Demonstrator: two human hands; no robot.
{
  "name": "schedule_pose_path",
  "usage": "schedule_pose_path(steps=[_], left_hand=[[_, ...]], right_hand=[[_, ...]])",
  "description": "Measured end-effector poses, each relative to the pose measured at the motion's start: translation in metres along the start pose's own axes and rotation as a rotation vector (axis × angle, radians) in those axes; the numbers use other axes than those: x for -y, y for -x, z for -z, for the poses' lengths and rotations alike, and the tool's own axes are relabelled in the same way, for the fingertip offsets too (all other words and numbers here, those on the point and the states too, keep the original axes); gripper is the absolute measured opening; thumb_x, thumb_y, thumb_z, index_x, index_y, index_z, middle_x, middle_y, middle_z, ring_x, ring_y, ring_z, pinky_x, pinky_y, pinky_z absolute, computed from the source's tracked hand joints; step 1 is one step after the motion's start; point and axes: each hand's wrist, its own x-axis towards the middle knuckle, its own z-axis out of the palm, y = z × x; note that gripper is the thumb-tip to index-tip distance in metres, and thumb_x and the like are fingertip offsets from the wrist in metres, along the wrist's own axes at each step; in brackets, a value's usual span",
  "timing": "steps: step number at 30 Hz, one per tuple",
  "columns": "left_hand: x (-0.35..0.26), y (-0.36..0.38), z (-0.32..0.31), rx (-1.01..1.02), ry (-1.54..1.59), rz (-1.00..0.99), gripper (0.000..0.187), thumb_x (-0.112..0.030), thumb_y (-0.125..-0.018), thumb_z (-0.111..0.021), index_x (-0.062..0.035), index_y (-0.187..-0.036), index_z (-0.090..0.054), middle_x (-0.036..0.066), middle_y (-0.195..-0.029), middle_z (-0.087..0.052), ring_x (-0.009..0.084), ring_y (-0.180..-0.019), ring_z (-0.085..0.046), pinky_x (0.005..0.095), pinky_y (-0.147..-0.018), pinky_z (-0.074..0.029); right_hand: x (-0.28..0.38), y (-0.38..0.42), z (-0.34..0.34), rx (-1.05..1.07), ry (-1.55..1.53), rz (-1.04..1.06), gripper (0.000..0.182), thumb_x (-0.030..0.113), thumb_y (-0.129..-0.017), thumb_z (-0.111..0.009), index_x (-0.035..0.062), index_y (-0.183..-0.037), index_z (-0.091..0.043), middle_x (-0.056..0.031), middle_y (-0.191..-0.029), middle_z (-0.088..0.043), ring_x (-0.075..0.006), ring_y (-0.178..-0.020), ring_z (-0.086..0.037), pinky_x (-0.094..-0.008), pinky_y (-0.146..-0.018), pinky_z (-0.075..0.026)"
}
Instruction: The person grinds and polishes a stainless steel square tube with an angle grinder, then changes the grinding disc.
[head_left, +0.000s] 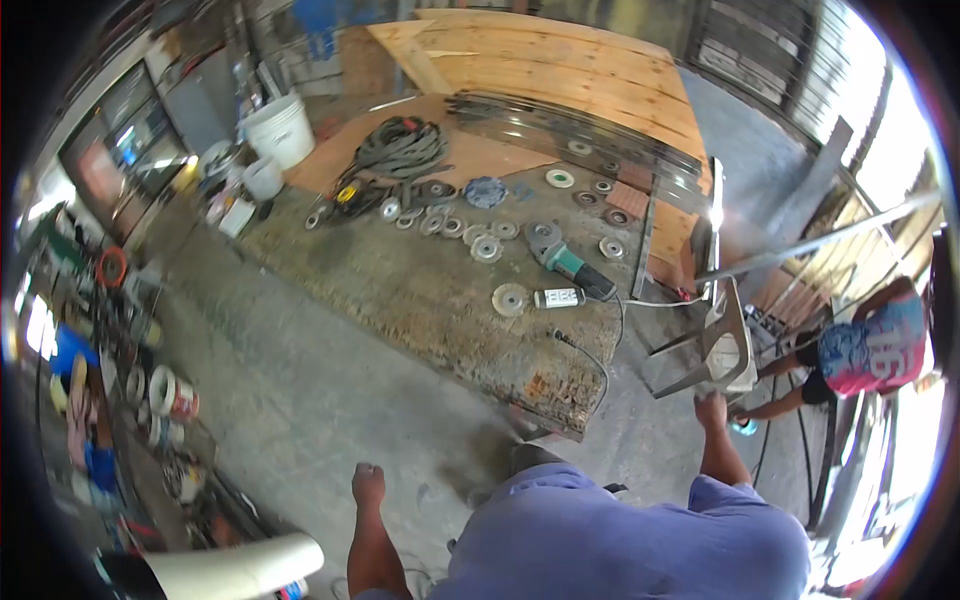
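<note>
My right hand [711, 408] reaches forward at the right and grips the lower edge of a grey metal frame [728, 345], which stands off the right end of the workbench [400, 290]. My left hand [368, 485] hangs low over the concrete floor with its fingers curled and nothing in it. A green angle grinder [568, 262] lies on the bench near its right end. A white power strip [558, 297] and a grinding disc [510, 299] lie beside the grinder.
Several discs [470, 232] and a coil of dark cable [400, 150] lie on the bench. White buckets [280, 130] and wooden boards [560, 70] are at the back. Another person in a patterned shirt [872, 352] bends down at the right. Cluttered tools [150, 400] line the left.
</note>
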Motion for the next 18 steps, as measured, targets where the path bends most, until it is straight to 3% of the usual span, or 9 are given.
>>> schedule_pose_path(steps=[1, 3, 4, 5, 8, 10, 12, 15, 18], left_hand=[[-0.03, -0.036, 0.006, -0.027, 0.035, -0.052, 0.037, -0.029, -0.088, -0.061, 0.0012, -0.109, -0.066, 0.027, -0.109, -0.069, 0.044, -0.105, -0.065, 0.0484, -0.091, -0.052], [-0.104, -0.095, 0.019, -0.033, 0.03, -0.275, 0.036, -0.029, -0.091, -0.061, -0.0007, -0.112, -0.065, 0.026, -0.113, -0.066, 0.0431, -0.109, -0.063, 0.0481, -0.092, -0.052], [-0.136, -0.123, 0.016, -0.036, 0.055, -0.373, 0.037, -0.03, -0.091, -0.061, -0.0011, -0.114, -0.065, 0.025, -0.114, -0.066, 0.0426, -0.109, -0.062, 0.0482, -0.093, -0.051], [-0.171, -0.149, 0.012, -0.038, 0.076, -0.474, 0.038, -0.031, -0.092, -0.062, -0.0014, -0.115, -0.064, 0.024, -0.114, -0.066, 0.0421, -0.11, -0.062, 0.0482, -0.094, -0.051], [-0.285, -0.191, 0.017, 0.099, -0.128, -0.572, 0.044, -0.034, -0.092, -0.063, -0.0018, -0.121, -0.062, 0.023, -0.117, -0.066, 0.0411, -0.113, -0.061, 0.0486, -0.096, -0.05], [-0.337, -0.229, 0.003, 0.193, -0.191, -0.588, 0.046, -0.036, -0.092, -0.063, -0.0026, -0.124, -0.061, 0.022, -0.12, -0.064, 0.0411, -0.115, -0.06, 0.0497, -0.097, -0.049], [-0.375, -0.254, -0.009, 0.257, -0.251, -0.616, 0.048, -0.037, -0.091, -0.064, -0.0037, -0.126, -0.06, 0.022, -0.124, -0.061, 0.0417, -0.118, -0.057, 0.0513, -0.099, -0.048], [-0.4, -0.301, -0.039, 0.107, -0.439, -0.782, 0.051, -0.039, -0.091, -0.065, -0.0052, -0.129, -0.058, 0.022, -0.131, -0.055, 0.0427, -0.123, -0.051, 0.0531, -0.102, -0.045], [-0.423, -0.337, -0.067, 0.035, -0.311, -0.746, 0.054, -0.039, -0.088, -0.066, -0.0054, -0.13, -0.055, 0.023, -0.132, -0.051, 0.0452, -0.125, -0.047, 0.0576, -0.103, -0.041]], right_hand=[[0.054, -0.01, 0.042, 0.001, -0.172, -0.077, 0.064, 0.047, -0.093, -0.062, -0.0068, -0.127, -0.055, -0.0294, -0.118, -0.064, -0.0476, -0.112, -0.06, -0.051, -0.096, -0.05], [0.11, -0.058, 0.052, -0.136, -0.18, -0.134, 0.057, 0.042, -0.091, -0.066, 0.0018, -0.13, -0.055, -0.0284, -0.118, -0.063, -0.0468, -0.112, -0.059, -0.0538, -0.096, -0.048], [0.127, -0.093, 0.038, -0.322, -0.236, -0.062, 0.058, 0.044, -0.092, -0.066, 0.002, -0.13, -0.055, -0.0292, -0.117, -0.063, -0.0469, -0.111, -0.06, -0.0535, -0.094, -0.049], [0.163, -0.118, 0.06, -0.209, -0.273, -0.062, 0.057, 0.043, -0.091, -0.067, 0.0013, -0.129, -0.057, -0.0295, -0.116, -0.063, -0.0468, -0.112, -0.06, -0.0522, -0.094, -0.049], [0.286, -0.183, 0.099, -0.402, -0.442, 0.058, 0.048, 0.039, -0.089, -0.071, 0.0009, -0.119, -0.063, -0.0251, -0.115, -0.065, -0.0425, -0.111, -0.061, -0.0478, -0.094, -0.05], [0.343, -0.246, 0.087, -0.438, -0.453, 0.202, 0.053, 0.041, -0.089, -0.07, 0.0026, -0.125, -0.062, -0.0243, -0.12, -0.064, -0.0405, -0.113, -0.061, -0.0462, -0.096, -0.049], [0.416, -0.281, 0.101, -0.389, -0.527, 0.214, 0.06, 0.045, -0.087, -0.071, 0.0044, -0.13, -0.062, -0.0243, -0.124, -0.064, -0.0405, -0.116, -0.06, -0.046, -0.098, -0.049], [0.492, -0.352, 0.087, -0.281, -0.444, 0.174, 0.066, 0.052, -0.085, -0.071, 0.0066, -0.132, -0.061, -0.0226, -0.129, -0.062, -0.0413, -0.12, -0.058, -0.0489, -0.102, -0.047], [0.534, -0.424, 0.07, -0.281, -0.417, 0.16, 0.068, 0.055, -0.085, -0.069, 0.0081, -0.134, -0.06, -0.0228, -0.138, -0.057, -0.0412, -0.125, -0.055, -0.0501, -0.105, -0.044]])
